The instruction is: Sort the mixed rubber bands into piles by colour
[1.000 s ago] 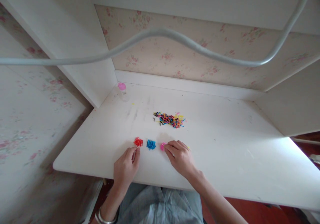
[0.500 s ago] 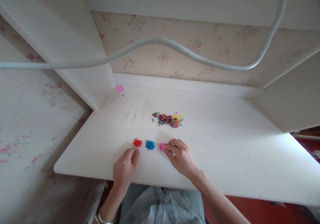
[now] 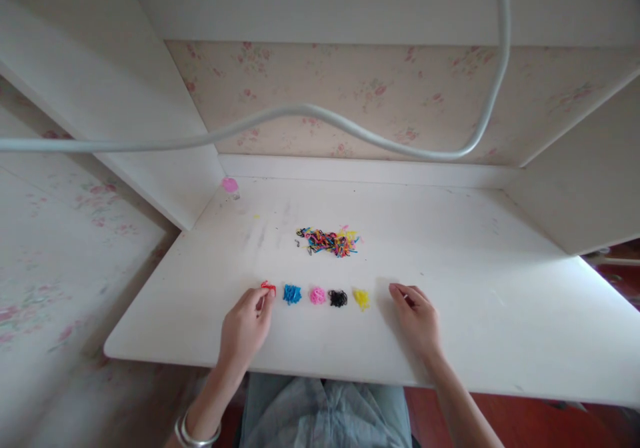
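Note:
My left hand (image 3: 247, 318) is closed at the left, thumb and forefinger pinched at a small pile of red rubber bands (image 3: 269, 287) and partly covering it. To its right, a row of small rubber-band piles lies on the table: blue bands (image 3: 292, 294), pink bands (image 3: 317, 295), black bands (image 3: 338, 298) and yellow bands (image 3: 361, 299). My right hand (image 3: 417, 318) rests just right of the yellow pile, apart from it, fingers closed with nothing visible between them. Behind the row lies a larger heap of mixed-colour rubber bands (image 3: 330, 241).
A small clear container with a pink lid (image 3: 230, 185) is in the back left corner of the white table (image 3: 480, 288). A pale cable (image 3: 305, 110) crosses the upper view. White panels stand at the left (image 3: 150, 135) and right (image 3: 590, 195).
My right hand has let go of the pink pile and moved right, uncovering the black and yellow piles. My left hand has come onto the red pile. The view has shifted slightly.

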### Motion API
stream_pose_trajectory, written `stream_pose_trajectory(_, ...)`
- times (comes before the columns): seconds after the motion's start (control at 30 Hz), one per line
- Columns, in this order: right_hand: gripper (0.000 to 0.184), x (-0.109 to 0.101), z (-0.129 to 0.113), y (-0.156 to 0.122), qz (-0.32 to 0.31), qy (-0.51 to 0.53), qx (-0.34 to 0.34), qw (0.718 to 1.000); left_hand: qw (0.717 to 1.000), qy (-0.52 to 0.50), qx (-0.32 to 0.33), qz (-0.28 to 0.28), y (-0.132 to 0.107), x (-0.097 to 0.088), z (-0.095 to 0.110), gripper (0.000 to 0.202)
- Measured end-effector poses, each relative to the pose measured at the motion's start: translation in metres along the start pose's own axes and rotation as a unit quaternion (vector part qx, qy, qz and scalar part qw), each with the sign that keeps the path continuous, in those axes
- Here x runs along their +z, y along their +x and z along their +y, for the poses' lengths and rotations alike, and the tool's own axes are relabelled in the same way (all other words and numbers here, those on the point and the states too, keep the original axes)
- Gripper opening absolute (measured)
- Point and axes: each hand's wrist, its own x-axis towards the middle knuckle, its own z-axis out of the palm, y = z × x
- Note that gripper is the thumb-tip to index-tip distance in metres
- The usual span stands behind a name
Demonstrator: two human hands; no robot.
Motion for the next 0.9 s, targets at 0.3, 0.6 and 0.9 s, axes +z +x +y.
stream_pose_trajectory(0.3,0.043,0.006,0.006,-0.003,-0.003,0.012,-0.005,1.0,0.985,0.122,0.015,-0.119,0.081,0.023,0.038,0.025)
stream_pose_trajectory(0.6,0.046,0.004,0.008,0.002,-0.004,0.016,-0.025,1.0,0.982,0.156,0.001,-0.104,0.114,0.055,0.042,0.031)
stream_pose_trajectory(0.9,0.045,0.003,0.007,0.001,-0.008,0.009,-0.034,0.999,0.986,0.152,0.007,-0.072,0.111,0.045,0.042,0.029)
